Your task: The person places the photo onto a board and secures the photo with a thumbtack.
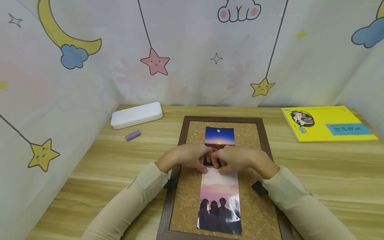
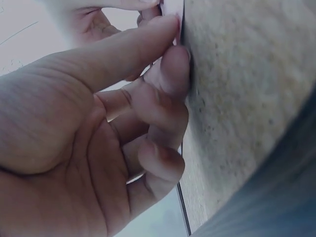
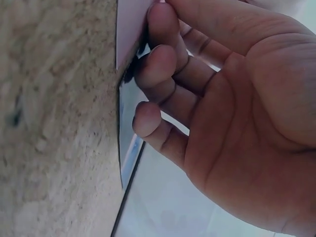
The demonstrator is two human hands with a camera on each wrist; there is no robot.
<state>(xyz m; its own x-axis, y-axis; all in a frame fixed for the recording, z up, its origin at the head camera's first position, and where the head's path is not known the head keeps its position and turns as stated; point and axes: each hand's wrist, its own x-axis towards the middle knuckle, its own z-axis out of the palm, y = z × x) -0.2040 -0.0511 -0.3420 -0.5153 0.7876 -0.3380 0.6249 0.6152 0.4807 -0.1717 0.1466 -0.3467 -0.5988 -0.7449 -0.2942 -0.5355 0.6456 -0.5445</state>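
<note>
A photo print with a pink sky and several dark figures [image 1: 220, 200] lies on a framed cork board [image 1: 186, 213]. My left hand [image 1: 193, 156] pinches its upper left edge between thumb and index finger, the other fingers loosely curled, as the left wrist view shows. At the upper right edge my right hand [image 1: 237, 160] holds the same print by thumb and index fingertip. A small bright spot shows by the right thumb; what it is, I cannot tell. Above lies a sunset photo [image 1: 220, 136] with a round pin [image 1: 218, 131] near its top; the hands partly cover its lower part.
At the back left of the wooden table [image 1: 120, 163] lie a white case [image 1: 136, 115] and a small purple block [image 1: 133, 135]. A yellow book [image 1: 327, 123] lies at the back right. A printed curtain [image 1: 192, 83] hangs behind. Dark straps show at both wrists.
</note>
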